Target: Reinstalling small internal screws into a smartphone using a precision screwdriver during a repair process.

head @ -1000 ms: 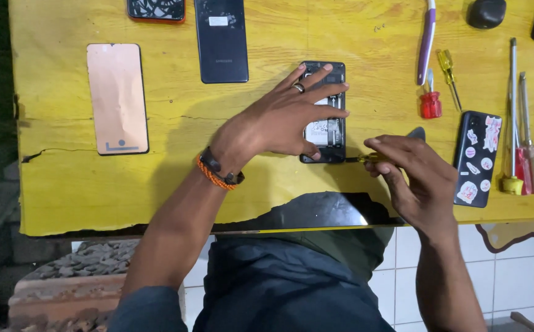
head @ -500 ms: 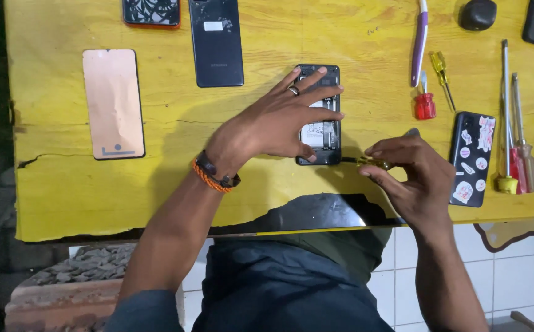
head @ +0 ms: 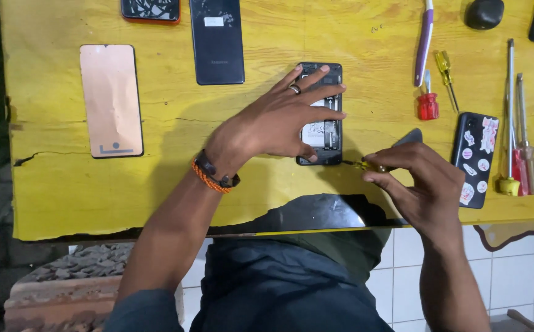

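The left hand [head: 282, 123] lies spread, fingers flat, on an opened phone [head: 322, 132] near the middle of the yellow table [head: 174, 178], pressing it down. The right hand [head: 423, 184] sits just right of the phone's near end, thumb and fingers pinched on a small yellow-handled tool [head: 365, 165] whose tip points at the phone's near right corner; whether the tip touches it I cannot tell.

Risks, as I judge them: the tool is thin and held only at the fingertips, so a slip could drive it across the exposed board or into the left thumb close by. The phone rests close to the near table edge, above a broken notch; a hard push could skid it that way. Any loose screws would be easy to lose on this bare top.

No tray, bowl or box is in view; everything lies loose. To the right are a stickered phone [head: 476, 157], a red screwdriver [head: 428, 101] and more drivers [head: 516, 123]. Far left lie a copper-coloured panel [head: 110, 101] and a dark back cover [head: 217, 40].
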